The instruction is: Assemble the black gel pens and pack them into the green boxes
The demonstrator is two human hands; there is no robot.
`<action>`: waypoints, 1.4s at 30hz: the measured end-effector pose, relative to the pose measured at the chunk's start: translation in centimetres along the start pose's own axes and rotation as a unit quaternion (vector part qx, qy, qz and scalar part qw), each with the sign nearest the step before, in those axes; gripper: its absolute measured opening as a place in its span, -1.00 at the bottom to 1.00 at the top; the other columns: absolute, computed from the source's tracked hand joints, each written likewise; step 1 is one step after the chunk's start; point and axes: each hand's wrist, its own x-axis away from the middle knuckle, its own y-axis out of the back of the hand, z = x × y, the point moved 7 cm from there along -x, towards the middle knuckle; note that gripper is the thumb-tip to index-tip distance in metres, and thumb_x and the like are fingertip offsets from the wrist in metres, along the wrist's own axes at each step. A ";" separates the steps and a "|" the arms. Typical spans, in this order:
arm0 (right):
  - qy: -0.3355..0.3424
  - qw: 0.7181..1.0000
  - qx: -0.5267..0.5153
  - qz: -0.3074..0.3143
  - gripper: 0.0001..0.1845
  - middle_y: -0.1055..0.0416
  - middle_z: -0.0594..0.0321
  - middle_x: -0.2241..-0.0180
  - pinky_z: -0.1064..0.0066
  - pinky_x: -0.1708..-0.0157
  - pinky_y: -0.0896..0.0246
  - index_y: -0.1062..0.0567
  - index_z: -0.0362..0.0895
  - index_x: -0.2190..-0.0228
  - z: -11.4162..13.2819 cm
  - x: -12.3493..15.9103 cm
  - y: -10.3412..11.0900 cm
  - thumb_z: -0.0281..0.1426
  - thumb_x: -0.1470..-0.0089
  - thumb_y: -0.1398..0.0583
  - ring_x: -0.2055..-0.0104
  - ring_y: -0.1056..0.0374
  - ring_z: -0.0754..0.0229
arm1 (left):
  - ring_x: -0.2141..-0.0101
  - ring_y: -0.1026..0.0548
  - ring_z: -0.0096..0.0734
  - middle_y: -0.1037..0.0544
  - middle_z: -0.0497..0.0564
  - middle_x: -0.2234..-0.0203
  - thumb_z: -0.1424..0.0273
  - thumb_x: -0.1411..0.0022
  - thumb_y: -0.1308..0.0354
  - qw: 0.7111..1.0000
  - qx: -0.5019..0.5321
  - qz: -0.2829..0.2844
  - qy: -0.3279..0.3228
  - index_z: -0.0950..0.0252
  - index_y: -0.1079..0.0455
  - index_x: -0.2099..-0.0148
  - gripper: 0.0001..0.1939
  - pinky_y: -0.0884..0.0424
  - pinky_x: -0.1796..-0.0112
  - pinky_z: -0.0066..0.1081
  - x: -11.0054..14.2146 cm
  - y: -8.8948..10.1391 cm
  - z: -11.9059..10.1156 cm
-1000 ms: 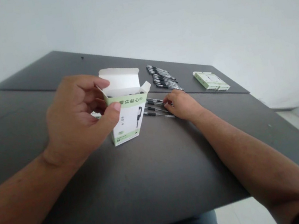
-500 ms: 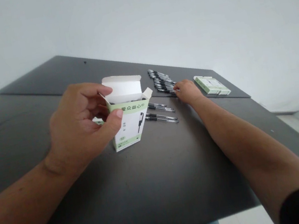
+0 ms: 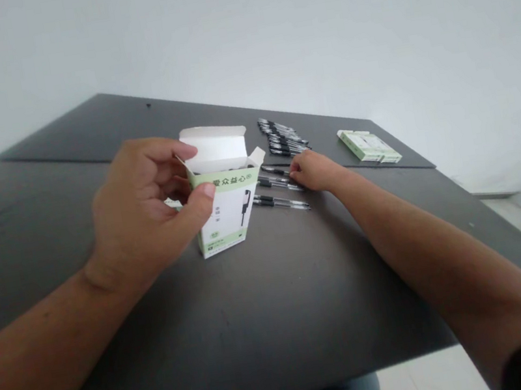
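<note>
My left hand (image 3: 148, 203) grips a white and green pen box (image 3: 229, 216) by its left side, thumb on the front and fingers behind. The box stands upright on the table with its top flaps up; dark pen ends show just inside the opening. My right hand (image 3: 313, 170) is closed, its fingertips pinching the end of a gel pen (image 3: 277, 170) with a black grip. Right below that lie more gel pens (image 3: 281, 201), partly hidden behind the box. A pile of gel pens (image 3: 281, 136) lies just beyond my right hand.
Flat white and green boxes (image 3: 371, 146) lie at the right back of the dark grey table (image 3: 271, 325). A small dark bit (image 3: 148, 105) is near the far edge. A raised seam crosses the table, and a white wall (image 3: 235, 34) stands behind it.
My right hand has come nearer and to the left from the pile, bringing a pen beside the loose ones. My left hand keeps its hold on the box.
</note>
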 end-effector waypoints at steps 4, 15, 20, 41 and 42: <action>0.018 0.999 -0.045 0.007 -0.80 -0.75 0.08 0.12 0.32 0.07 -0.38 -0.75 -0.10 0.15 2.1 0.6 0.1 -0.38 -0.37 -0.28 0.08 -0.60 0.02 | 0.49 -0.60 -0.56 -0.67 -0.15 0.36 0.49 -0.18 -0.36 1.000 0.015 0.003 0.007 0.22 -0.50 -0.05 -0.63 -0.55 0.44 -0.56 0.0 -0.2 0.3; 0.002 0.990 -0.136 -0.027 -0.71 -0.75 0.07 0.03 0.28 -0.02 -0.41 -0.75 -0.10 -0.02 3.9 1.0 0.2 -0.32 -0.44 -0.26 0.01 -0.62 0.03 | 0.49 -0.60 -0.53 -0.65 -0.14 0.37 0.48 -0.17 -0.35 1.000 0.022 -0.006 0.009 0.18 -0.52 -0.03 -0.64 -0.56 0.46 -0.54 -0.1 -0.2 0.3; -0.012 0.988 -0.157 -0.006 -0.74 -0.74 0.11 0.09 0.32 0.08 -0.40 -0.75 -0.10 -0.02 3.9 1.1 0.1 -0.34 -0.39 -0.32 0.11 -0.59 0.09 | 0.51 -0.56 -0.53 -0.63 -0.14 0.39 0.45 -0.16 -0.35 1.000 0.020 -0.005 0.024 0.18 -0.51 -0.03 -0.64 -0.54 0.48 -0.51 0.0 -0.1 0.5; -0.022 0.983 -0.120 0.135 -0.73 -0.77 0.24 0.13 0.34 0.11 -0.38 -0.78 -0.04 0.04 0.3 3.5 1.7 -0.44 -0.23 -0.41 0.10 -0.63 0.06 | 0.55 -0.46 -0.55 -0.55 -0.19 0.46 0.38 -0.12 -0.40 0.999 -0.023 0.002 0.028 0.15 -0.55 -0.02 -0.62 -0.41 0.52 -0.49 -0.2 0.2 0.4; -0.024 0.983 -0.121 0.138 -0.73 -0.77 0.26 0.13 0.34 0.10 -0.39 -0.79 -0.04 0.03 0.2 3.6 1.8 -0.45 -0.25 -0.39 0.11 -0.63 0.07 | 0.55 -0.48 -0.54 -0.55 -0.19 0.45 0.38 -0.12 -0.40 0.999 -0.023 0.001 0.026 0.15 -0.54 -0.02 -0.61 -0.41 0.52 -0.49 -0.1 0.2 0.4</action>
